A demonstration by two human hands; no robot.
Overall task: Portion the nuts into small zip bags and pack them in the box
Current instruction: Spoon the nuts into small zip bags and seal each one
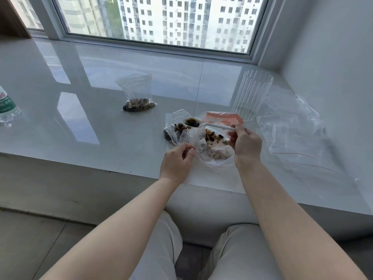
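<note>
Person seated at a glossy white windowsill ledge (101, 122), both bare forearms reaching fwd. Right hand (245, 143) pinches the handle end of a white plastic spoon (214, 126) — fingers curled round it, spoon held roughly level w/ bowl pointing left, loaded w/ dark nuts and raisins (191, 122). Spoon bowl sits just above the mouth of a small clear zip bag (175, 130) that already has some mixed nuts in its bottom, lying on the ledge. Left hand (177, 160) pinches the near edge of a larger crumpled clear plastic bag (210, 150), fingers curled on the film; that bag holds the loose nut mix, brown and dark pieces visible through it. Behind it, partly hidden, a flat orange-and-white packet (224, 119).

Further back-left, well apart from the hands, a second small clear zip bag with nuts in the bottom (137, 98) stands upright on the ledge; can't tell if its top is sealed. To the right, a clear ribbed plastic cup (252, 96) stands upright near the spoon hand, and just beyond it — a loose stack of empty clear zip bags with red lines (292, 136) lies flat. At far left edge, part of a clear water bottle with green label (7, 108). Window (161, 19) behind shows high-rise blocks. Light trousers (159, 249) at the bottom of the view.
</note>
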